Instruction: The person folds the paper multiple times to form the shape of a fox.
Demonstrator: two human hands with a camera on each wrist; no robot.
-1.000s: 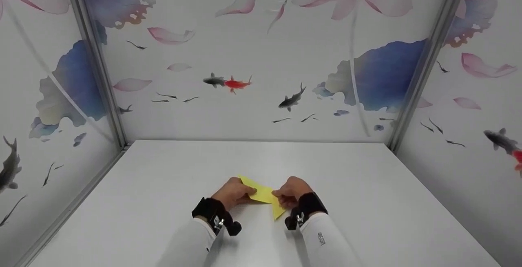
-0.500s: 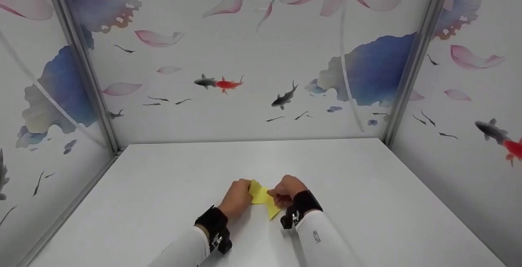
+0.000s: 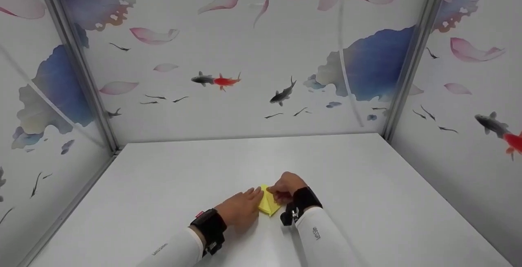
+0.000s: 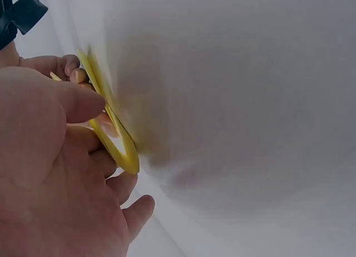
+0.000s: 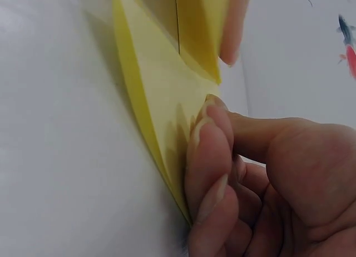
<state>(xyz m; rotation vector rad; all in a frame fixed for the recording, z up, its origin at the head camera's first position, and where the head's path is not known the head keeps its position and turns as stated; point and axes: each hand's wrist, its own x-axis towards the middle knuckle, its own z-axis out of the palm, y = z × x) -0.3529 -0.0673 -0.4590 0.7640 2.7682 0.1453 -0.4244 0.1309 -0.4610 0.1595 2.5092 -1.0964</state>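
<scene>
While both hands meet over the yellow paper (image 3: 268,204) near the front of the white tabletop (image 3: 367,201), the step in hand looks like flattening a fresh fold. The left hand (image 3: 241,211) lies over the left part of the sheet with its fingers (image 4: 83,101) fairly straight and close together, pressing the layers down; in the left wrist view the paper (image 4: 114,140) bends past those fingertips. The right hand (image 3: 286,186) holds the right edge, its curled fingers (image 5: 208,151) pinching the folded paper (image 5: 161,101) against the thumb. The paper touches the tabletop between the 2 hands.

Judging from this, the next move calls for a firm crease along the folded edge, with the right pinch keeping the layers aligned so they do not slip.

Compared with 0.5 s ago, the left hand has swung over the paper and lowered flat, and the raised flap has come down. Much less yellow shows than 1 s ago, when the sheet lay wider between the hands.
</scene>
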